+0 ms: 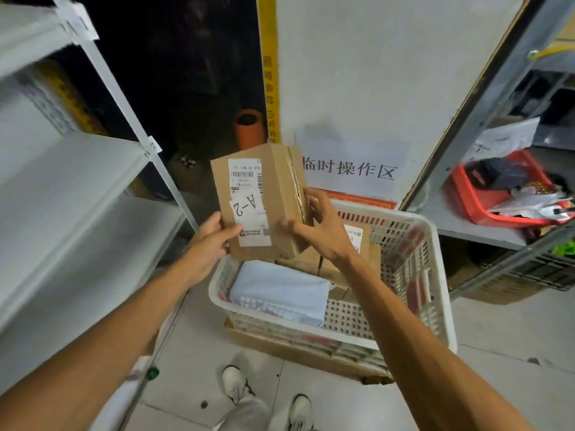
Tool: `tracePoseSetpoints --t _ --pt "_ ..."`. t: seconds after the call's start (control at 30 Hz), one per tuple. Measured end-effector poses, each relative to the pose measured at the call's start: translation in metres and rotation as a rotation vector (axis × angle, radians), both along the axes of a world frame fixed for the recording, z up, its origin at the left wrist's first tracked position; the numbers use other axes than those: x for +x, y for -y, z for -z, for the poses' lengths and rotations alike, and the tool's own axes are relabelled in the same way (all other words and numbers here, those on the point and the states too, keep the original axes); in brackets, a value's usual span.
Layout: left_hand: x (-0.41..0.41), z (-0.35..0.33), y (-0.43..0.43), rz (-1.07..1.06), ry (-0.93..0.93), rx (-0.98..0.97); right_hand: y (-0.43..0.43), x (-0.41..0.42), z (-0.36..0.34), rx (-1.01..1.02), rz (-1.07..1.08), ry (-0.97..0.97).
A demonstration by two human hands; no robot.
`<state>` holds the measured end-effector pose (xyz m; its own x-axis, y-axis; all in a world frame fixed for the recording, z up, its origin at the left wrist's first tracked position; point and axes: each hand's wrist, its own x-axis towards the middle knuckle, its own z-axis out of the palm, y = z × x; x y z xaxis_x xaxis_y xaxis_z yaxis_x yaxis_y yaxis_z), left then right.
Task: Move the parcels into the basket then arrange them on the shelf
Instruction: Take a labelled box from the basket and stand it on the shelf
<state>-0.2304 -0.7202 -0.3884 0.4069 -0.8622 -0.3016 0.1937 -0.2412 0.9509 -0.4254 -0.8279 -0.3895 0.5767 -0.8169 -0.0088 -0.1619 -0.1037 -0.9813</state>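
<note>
I hold a brown cardboard parcel (pixel 273 194) up in front of me, above the white plastic basket (pixel 413 262). It carries a shipping label and a tag reading A-2. My left hand (pixel 208 244) grips its lower left edge, thumb on the labelled face. My right hand (pixel 323 228) grips its right side along the taped seam. Inside the basket lie a pale blue-grey soft parcel (pixel 280 290) and several more cardboard boxes (pixel 357 244), partly hidden by my right arm. The white metal shelf (pixel 68 181) stands at my left.
The basket rests on a flat cardboard box (pixel 295 346) on the tiled floor. A grey rack at the right holds a red tray (pixel 473 197) of clutter. A white wall panel (pixel 357 88) with a printed sign is straight ahead. My shoes (pixel 236 384) are near the basket.
</note>
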Motion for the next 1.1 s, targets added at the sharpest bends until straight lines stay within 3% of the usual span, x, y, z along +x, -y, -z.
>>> tracePoseSetpoints --t 0.37,0.6,0.93,1.1 --pt "0.082 -0.042 -0.099 -0.292 0.241 -0.093 -0.04 0.109 -0.013 0.113 -0.331 0.152" --pt "0.146 -0.104 -0.143 -0.37 0.573 -0.188 -0.07 0.211 -0.079 -0.073 -0.383 0.257" --pt "0.237 -0.216 -0.213 -0.563 0.786 -0.393 -0.131 0.33 -0.21 -0.343 -0.483 0.385" --pt "0.268 -0.25 -0.251 -0.628 0.802 -0.426 -0.157 0.378 -0.25 -0.404 -0.527 0.441"
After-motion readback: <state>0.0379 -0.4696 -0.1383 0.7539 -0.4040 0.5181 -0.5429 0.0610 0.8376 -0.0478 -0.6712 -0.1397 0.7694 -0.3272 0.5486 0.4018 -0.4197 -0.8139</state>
